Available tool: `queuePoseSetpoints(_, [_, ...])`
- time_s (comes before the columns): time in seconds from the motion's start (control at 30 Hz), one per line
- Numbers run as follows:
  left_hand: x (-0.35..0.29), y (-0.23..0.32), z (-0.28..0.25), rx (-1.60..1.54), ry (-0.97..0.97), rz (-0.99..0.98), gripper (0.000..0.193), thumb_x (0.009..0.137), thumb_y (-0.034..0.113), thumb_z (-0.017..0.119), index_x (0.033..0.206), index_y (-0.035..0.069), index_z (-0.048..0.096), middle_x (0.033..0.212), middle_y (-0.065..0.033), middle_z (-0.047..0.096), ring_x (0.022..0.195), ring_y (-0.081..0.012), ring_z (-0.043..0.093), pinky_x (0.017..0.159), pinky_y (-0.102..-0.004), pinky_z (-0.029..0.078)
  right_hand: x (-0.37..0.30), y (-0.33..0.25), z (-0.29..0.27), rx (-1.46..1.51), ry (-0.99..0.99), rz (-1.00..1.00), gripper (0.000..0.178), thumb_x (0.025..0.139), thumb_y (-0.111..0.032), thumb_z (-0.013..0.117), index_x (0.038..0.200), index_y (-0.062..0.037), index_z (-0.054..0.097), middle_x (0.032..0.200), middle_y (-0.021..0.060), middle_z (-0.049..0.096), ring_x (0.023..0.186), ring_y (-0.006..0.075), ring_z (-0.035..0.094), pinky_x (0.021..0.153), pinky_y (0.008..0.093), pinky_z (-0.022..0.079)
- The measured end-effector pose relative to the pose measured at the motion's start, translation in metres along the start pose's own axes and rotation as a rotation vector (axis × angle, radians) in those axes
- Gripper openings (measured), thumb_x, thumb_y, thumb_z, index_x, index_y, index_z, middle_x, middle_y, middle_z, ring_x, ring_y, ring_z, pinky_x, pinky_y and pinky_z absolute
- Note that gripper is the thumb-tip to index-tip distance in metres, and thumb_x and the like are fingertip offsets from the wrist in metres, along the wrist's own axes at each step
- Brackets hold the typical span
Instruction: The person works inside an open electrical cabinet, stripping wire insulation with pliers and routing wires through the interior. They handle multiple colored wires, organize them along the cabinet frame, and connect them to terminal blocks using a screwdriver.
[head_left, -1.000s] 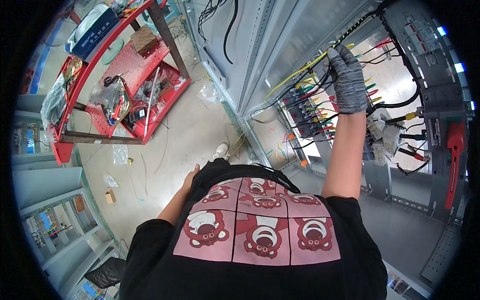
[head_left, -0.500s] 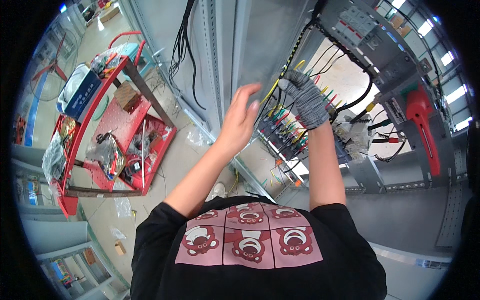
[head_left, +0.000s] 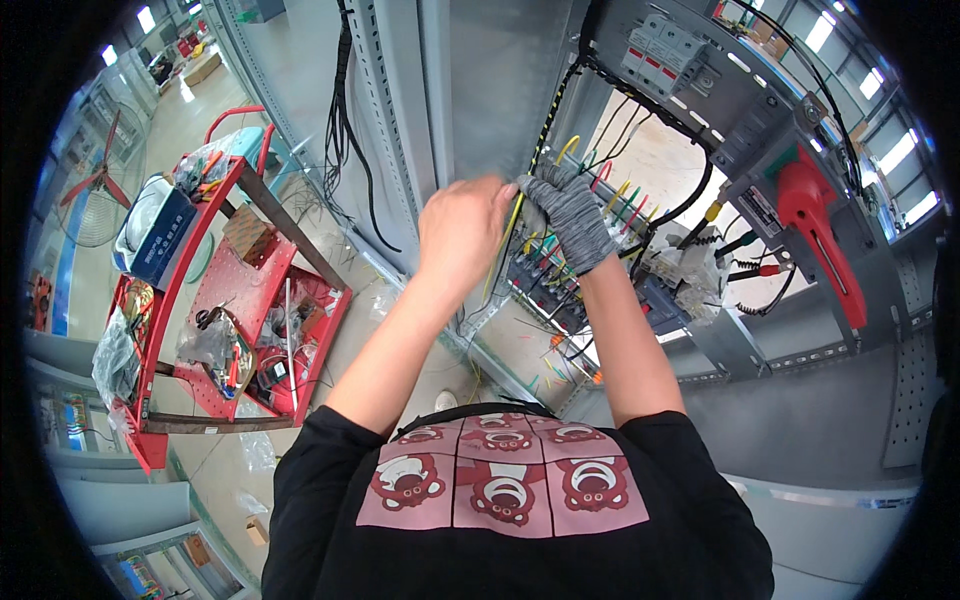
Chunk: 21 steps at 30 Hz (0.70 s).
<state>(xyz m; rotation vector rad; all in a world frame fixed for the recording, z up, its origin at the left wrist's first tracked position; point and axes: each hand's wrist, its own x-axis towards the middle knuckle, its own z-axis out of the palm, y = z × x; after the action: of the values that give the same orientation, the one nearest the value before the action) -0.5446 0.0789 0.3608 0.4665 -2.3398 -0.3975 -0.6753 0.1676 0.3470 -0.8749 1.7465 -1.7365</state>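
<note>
My left hand point(head_left: 462, 228) is bare, with its fingers curled in and the tips pressed together beside my right thumb; the fingertips are a little blurred. On my right hand point(head_left: 570, 218) is a grey knitted glove, and its thumb and fingers close on a yellow wire point(head_left: 513, 222). The wire passes between both hands and hangs down below them. Under the gloved hand stands a row of dark terminals point(head_left: 545, 290) with several coloured wires sticking up. A black cable bundle point(head_left: 545, 120) with yellow marks runs up the cabinet post just beyond my fingers.
On the left stands a red tool cart point(head_left: 225, 390) loaded with tools, bags and boxes. Black cables point(head_left: 345, 150) hang at the cabinet's left panel. A red handle point(head_left: 820, 240) and red-and-white breakers point(head_left: 662, 55) sit on the right side. A fan point(head_left: 100, 190) stands far left.
My left hand has moved toward the gloved hand, its spread fingers now closed at the yellow wire. The view has shifted slightly, and my right hand appears farther left and lower.
</note>
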Motion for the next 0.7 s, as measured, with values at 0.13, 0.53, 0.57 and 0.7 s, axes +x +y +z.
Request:
queuePoseSetpoints(0.13, [-0.019, 0.015, -0.006, -0.037, -0.181, 0.113, 0.028, 0.085, 0.026, 0.057, 0.069, 0.004, 0.052, 0.068, -0.0151, 0.056, 0.073, -0.0345, 0.056, 0.063, -0.0436, 0.042, 0.002, -0.004, -0.003, -0.194, -0.044, -0.054, 0.020, 0.079, -0.013, 0.065, 0.089, 0.0031, 0.061, 0.076, 0.0064, 0.062, 0.067, 0.0141, 0.054, 0.063, 0.0287, 0.046])
queuePoseSetpoints(0.53, [-0.025, -0.002, 0.033, -1.250, -0.074, -0.386, 0.003, 0.093, 0.011, 0.047, 0.091, 0.009, 0.047, 0.069, 0.0033, 0.047, 0.056, -0.0032, 0.034, 0.050, -0.0189, 0.028, -0.008, 0.009, -0.003, 0.072, -0.112, -0.092, 0.023, 0.079, -0.013, 0.065, 0.099, -0.0024, 0.064, 0.087, 0.0032, 0.063, 0.081, 0.0125, 0.055, 0.078, 0.0255, 0.043])
queuePoseSetpoints(0.57, [-0.025, -0.002, 0.033, -1.270, -0.075, -0.398, 0.003, 0.093, 0.011, 0.048, 0.091, 0.009, 0.048, 0.068, 0.0037, 0.047, 0.056, -0.0028, 0.034, 0.050, -0.0187, 0.027, -0.004, 0.022, -0.004, 0.149, -0.121, -0.071, 0.022, 0.079, -0.013, 0.065, 0.098, -0.0037, 0.065, 0.086, 0.0020, 0.063, 0.080, 0.0115, 0.054, 0.077, 0.0248, 0.042])
queuePoseSetpoints(0.7, [-0.025, -0.003, 0.032, -1.320, -0.073, -0.429, 0.003, 0.092, 0.012, 0.050, 0.090, 0.010, 0.049, 0.066, 0.0042, 0.047, 0.053, -0.0019, 0.031, 0.047, -0.0180, 0.024, -0.001, 0.028, 0.002, 0.388, -0.143, -0.023, 0.013, 0.082, -0.012, 0.062, 0.094, -0.0073, 0.065, 0.084, -0.0013, 0.061, 0.079, 0.0085, 0.052, 0.074, 0.0236, 0.042])
